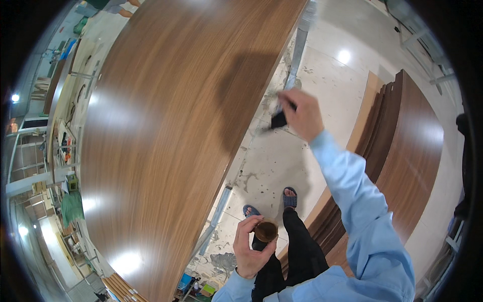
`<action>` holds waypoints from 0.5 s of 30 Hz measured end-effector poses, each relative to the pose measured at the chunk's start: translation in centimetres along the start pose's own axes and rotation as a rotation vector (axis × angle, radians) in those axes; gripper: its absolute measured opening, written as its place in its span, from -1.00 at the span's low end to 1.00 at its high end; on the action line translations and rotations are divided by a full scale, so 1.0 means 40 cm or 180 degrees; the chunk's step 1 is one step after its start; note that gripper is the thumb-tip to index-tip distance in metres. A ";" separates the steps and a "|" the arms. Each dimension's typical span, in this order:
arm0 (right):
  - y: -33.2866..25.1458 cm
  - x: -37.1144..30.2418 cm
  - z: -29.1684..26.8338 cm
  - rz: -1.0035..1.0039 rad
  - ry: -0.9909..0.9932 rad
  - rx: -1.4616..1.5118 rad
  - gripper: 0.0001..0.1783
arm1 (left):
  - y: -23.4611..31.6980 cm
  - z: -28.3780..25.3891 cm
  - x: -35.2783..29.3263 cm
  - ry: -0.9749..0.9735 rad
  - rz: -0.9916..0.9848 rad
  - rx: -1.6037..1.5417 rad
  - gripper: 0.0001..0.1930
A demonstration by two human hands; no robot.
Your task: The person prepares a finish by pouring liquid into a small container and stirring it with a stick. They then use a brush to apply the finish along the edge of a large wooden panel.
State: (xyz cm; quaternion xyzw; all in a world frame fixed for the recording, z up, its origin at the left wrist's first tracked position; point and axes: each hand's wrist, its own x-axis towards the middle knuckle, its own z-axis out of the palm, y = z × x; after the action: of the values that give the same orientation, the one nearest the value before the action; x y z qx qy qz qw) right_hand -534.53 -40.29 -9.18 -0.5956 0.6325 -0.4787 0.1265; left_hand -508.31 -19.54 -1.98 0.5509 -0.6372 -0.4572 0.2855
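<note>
My left hand [250,255] grips a small round jar [266,230] low in front of my body, its brown inside facing up. Farther forward, my right hand [305,117] pinches a small black tool [278,120]. Motion smears its lower end, so I cannot tell its exact kind. This hand hovers just off the right edge of a large wood-grain panel [166,131], apart from its surface. The shadow of my head and arm falls across the panel near that edge.
Metal stand legs [216,216] show under the panel's edge. To the right leans a stack of brown boards [402,151] close to my legs. Beyond the panel at the far left are racks and a green cloth [73,207]; another person's arm [126,11] shows at the top.
</note>
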 end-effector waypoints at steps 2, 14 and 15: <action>0.025 0.026 -0.009 0.0210 -0.0020 0.0035 -0.82 | 0.003 0.001 0.005 -0.0017 -0.0021 0.0053 -0.34; 0.082 0.102 -0.049 0.0117 -0.0337 -0.0107 -0.84 | 0.017 0.020 0.035 0.0025 -0.0038 0.0004 -0.34; 0.086 0.093 -0.050 0.0136 -0.0719 -0.0102 -0.84 | 0.020 0.021 0.036 0.0036 -0.0065 0.0008 -0.34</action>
State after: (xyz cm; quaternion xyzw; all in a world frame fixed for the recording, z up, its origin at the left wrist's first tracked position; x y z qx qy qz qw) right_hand -539.11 -43.23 -9.23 -0.6341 0.6344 -0.3954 0.1977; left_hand -509.72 -20.71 -1.83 0.5603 -0.6304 -0.4561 0.2838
